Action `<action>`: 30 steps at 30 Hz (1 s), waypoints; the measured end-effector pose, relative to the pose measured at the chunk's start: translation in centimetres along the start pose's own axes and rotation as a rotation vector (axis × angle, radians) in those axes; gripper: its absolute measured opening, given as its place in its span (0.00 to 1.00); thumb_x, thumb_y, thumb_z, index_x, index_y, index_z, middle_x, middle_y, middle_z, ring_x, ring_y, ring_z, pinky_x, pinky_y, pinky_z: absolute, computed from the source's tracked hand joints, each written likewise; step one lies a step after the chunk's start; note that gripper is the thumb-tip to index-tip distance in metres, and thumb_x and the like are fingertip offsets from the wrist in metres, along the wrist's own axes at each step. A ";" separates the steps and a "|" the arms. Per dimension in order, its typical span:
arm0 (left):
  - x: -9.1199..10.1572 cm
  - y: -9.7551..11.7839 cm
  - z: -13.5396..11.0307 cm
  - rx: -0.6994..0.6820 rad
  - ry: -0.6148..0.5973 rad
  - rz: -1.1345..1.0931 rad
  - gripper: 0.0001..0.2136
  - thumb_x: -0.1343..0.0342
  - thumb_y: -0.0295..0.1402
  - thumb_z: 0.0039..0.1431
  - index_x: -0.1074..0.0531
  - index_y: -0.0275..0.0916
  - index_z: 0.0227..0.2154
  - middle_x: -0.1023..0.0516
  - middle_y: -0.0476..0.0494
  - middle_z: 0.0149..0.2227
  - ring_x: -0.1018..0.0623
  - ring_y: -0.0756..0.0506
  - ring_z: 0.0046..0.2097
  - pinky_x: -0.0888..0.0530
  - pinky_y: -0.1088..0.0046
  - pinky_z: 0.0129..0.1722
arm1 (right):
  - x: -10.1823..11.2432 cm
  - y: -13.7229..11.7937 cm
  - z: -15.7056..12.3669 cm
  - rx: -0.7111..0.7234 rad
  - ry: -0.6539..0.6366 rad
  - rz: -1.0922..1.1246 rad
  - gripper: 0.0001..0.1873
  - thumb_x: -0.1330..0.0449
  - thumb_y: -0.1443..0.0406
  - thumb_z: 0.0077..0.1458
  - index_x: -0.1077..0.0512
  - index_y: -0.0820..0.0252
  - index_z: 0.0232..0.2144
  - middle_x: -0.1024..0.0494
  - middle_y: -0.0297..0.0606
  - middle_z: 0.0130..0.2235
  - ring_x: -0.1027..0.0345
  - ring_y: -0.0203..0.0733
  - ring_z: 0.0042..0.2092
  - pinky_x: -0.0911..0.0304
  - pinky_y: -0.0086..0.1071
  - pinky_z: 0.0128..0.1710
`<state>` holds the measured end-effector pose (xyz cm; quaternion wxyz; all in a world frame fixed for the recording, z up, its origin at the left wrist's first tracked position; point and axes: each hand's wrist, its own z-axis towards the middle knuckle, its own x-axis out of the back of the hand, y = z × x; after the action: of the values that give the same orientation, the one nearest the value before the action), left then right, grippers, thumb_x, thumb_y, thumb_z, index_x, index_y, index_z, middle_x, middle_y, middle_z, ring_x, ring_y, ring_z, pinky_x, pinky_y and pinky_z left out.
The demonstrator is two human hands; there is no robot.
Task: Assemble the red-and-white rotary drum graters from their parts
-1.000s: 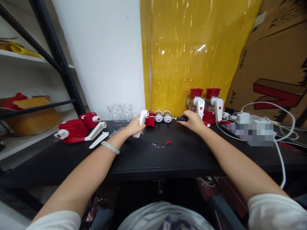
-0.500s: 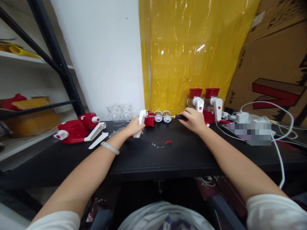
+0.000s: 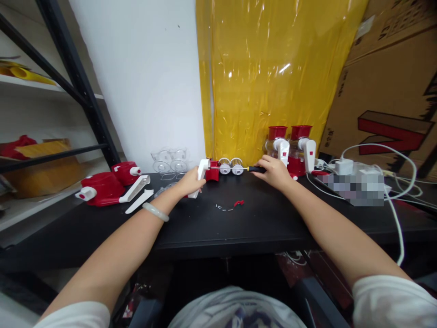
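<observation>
My left hand [image 3: 191, 181] is closed around a white crank handle [image 3: 202, 169], held tilted above the black table. In my right hand [image 3: 274, 171] is a screwdriver [image 3: 256, 169] with a dark grip, its shaft lying level and pointing left. The screwdriver's tip meets the upper end of the white handle; whether it sits in a screw there is too small to tell. Behind the shaft stand two white-rimmed drums [image 3: 231, 166] and a red part [image 3: 213, 171]. Several small screws [image 3: 223, 209] and a small red piece [image 3: 239, 203] lie on the table below.
Red housings [image 3: 105, 189] with white fittings and a loose white strip [image 3: 139, 202] lie at left. Clear plastic parts [image 3: 170, 160] stand by the wall. At right are two red-and-white rotary graters [image 3: 296, 150], white cables [image 3: 403, 214] and a large cardboard box [image 3: 382, 91].
Both hands keep their hold, and the screwdriver stays against the white handle. The handle's tilt has shifted slightly, and the view has moved a little.
</observation>
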<state>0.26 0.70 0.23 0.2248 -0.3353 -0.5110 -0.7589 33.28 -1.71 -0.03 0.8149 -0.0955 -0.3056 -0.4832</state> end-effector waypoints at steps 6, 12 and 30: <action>0.0 -0.1 0.0 -0.005 -0.003 0.029 0.20 0.48 0.27 0.50 0.40 0.33 0.48 0.24 0.40 0.34 0.22 0.45 0.23 0.28 0.72 0.20 | -0.5 0.3 0.0 -0.067 -0.029 0.085 0.12 0.39 0.55 0.54 0.28 0.58 0.31 0.27 0.39 0.33 0.31 0.43 0.36 0.40 0.32 0.32; 0.1 0.0 0.0 -0.005 0.014 0.072 0.19 0.48 0.27 0.50 0.39 0.33 0.46 0.24 0.39 0.36 0.23 0.46 0.23 0.28 0.72 0.21 | -1.2 0.7 0.0 -0.128 -0.064 0.186 0.13 0.37 0.54 0.51 0.28 0.58 0.29 0.26 0.39 0.32 0.31 0.42 0.35 0.40 0.32 0.33; 0.4 -0.1 -0.1 -0.048 0.021 0.205 0.17 0.49 0.29 0.51 0.39 0.33 0.46 0.24 0.40 0.35 0.24 0.47 0.23 0.28 0.72 0.24 | -1.7 0.4 0.0 -0.333 -0.186 0.463 0.15 0.34 0.54 0.44 0.29 0.59 0.25 0.23 0.37 0.29 0.31 0.41 0.31 0.40 0.32 0.32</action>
<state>-0.10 0.65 0.49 0.2986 -0.3830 -0.4533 -0.7474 33.03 -0.21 -0.98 0.8451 -0.3388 -0.2654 -0.3172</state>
